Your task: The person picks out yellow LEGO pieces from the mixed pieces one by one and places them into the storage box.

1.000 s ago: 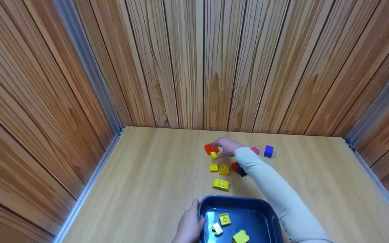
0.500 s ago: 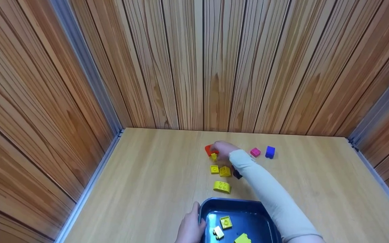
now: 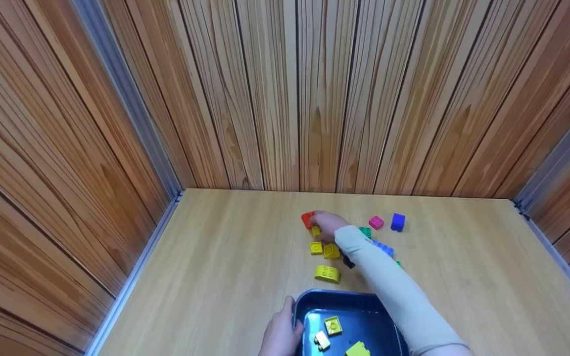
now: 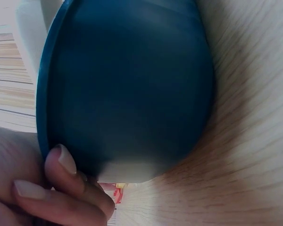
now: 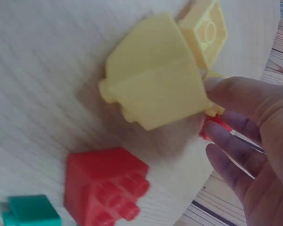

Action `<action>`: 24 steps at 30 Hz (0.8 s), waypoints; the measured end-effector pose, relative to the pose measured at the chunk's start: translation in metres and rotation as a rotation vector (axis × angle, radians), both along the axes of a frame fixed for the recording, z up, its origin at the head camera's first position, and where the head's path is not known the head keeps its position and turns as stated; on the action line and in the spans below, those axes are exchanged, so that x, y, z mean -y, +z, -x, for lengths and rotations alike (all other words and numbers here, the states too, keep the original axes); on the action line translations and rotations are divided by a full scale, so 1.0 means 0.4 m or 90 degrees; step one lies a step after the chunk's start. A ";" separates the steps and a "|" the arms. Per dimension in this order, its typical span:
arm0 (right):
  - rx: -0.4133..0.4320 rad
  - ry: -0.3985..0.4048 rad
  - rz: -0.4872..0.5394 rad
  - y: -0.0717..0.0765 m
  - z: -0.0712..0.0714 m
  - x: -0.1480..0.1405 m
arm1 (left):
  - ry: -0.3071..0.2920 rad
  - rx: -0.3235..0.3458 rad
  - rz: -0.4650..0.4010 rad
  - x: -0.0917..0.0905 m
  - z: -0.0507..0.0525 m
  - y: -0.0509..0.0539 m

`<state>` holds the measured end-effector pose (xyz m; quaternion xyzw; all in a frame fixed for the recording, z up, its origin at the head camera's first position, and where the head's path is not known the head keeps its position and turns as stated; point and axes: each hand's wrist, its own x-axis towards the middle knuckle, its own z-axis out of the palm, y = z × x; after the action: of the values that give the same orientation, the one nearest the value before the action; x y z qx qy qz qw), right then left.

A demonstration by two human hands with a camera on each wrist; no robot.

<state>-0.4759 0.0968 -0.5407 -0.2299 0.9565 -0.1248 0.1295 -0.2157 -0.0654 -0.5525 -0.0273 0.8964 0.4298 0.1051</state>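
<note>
My left hand (image 3: 281, 330) grips the left side of a dark blue tray (image 3: 345, 297), its fingers curled at the rim (image 4: 43, 94) in the left wrist view. Several yellow bricks lie inside, one of them a square brick (image 3: 333, 325). At the far part of the table my right hand (image 3: 328, 225) pinches a small yellow brick (image 3: 315, 231), partly hidden by the thumb in the right wrist view. A red brick (image 3: 307, 219) lies just behind the fingertips. Closer in are a square yellow brick (image 3: 316, 247), a slanted yellow brick (image 5: 155, 70) and a rounded yellow brick (image 3: 327, 273).
Right of the forearm lie a pink brick (image 3: 376, 222), a dark blue brick (image 3: 398, 222), a light blue brick (image 3: 384, 248) and a green brick (image 3: 365, 231). Another red brick (image 5: 104, 183) sits under the sleeve. Wood-panelled walls (image 3: 314, 99) enclose the table.
My right hand has moved slightly left and down onto the small yellow brick, its fingers drawing in around it. The left hand and tray stay in place.
</note>
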 end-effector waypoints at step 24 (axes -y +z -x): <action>-0.021 0.011 -0.002 -0.020 -0.007 -0.007 | 0.013 0.043 -0.006 -0.002 0.006 -0.003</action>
<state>-0.4732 0.0996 -0.5485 -0.2402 0.9566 -0.1181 0.1151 -0.2180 -0.0644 -0.5536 -0.0501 0.8901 0.4337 0.1308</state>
